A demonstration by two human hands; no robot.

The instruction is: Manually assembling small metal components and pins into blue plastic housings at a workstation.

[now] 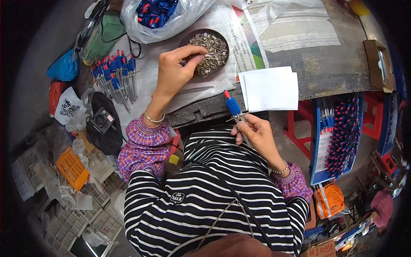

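My left hand (176,70) is over a dark round bowl (183,42) heaped with small metal pins (212,50). Its thumb and forefinger close in a pinch at the edge of the heap; whether a pin sits between the tips is too small to make out. Closer to my body, my right hand (256,132) grips a blue plastic piece with a red tip and thin metal shafts (233,106). That piece stands tilted, red end up, just off the table's front edge. A thin metal rod (195,89) lies on the table between my hands.
A clear bag (180,21) of blue and red parts sits behind the bowl. Similar assembled pieces (114,70) lie bundled at left. White papers (274,91) rest right of my right hand. A blue-rimmed tray (317,150) of pieces and red stools (299,128) stand at right.
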